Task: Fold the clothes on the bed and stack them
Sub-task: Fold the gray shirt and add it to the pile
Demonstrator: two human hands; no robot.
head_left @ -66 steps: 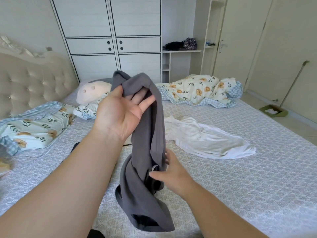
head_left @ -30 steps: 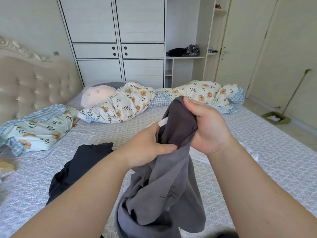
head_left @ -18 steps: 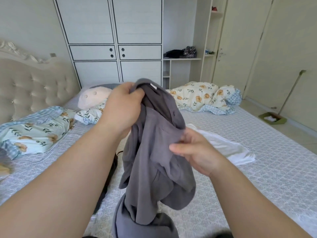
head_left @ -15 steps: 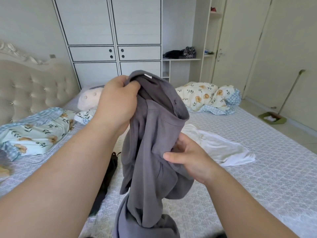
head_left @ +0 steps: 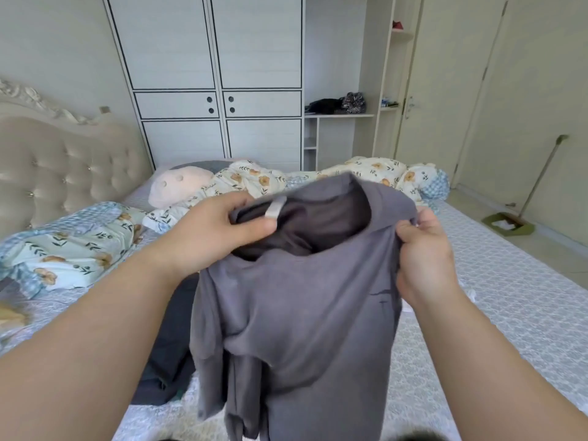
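I hold a grey T-shirt (head_left: 302, 313) up in front of me over the bed (head_left: 515, 307). My left hand (head_left: 213, 230) grips its collar on the left, thumb next to the white neck label. My right hand (head_left: 423, 259) grips the fabric at the right shoulder. The neck opening gapes between my hands and the body of the shirt hangs down. A dark garment (head_left: 168, 345) lies crumpled on the bed behind the shirt, at lower left. Only a sliver of a white garment (head_left: 470, 294) shows past my right wrist.
Floral bedding (head_left: 66, 249) lies bunched at the left and along the far side of the bed, with a pink pillow (head_left: 178, 189). A tufted headboard (head_left: 63, 167) stands left, a white wardrobe (head_left: 216, 90) behind. A broom and dustpan (head_left: 509, 224) sit on the floor at right.
My left hand came down from its raised position. My right hand moved up from the shirt's middle to its right shoulder, so the collar is now spread wide between both hands.
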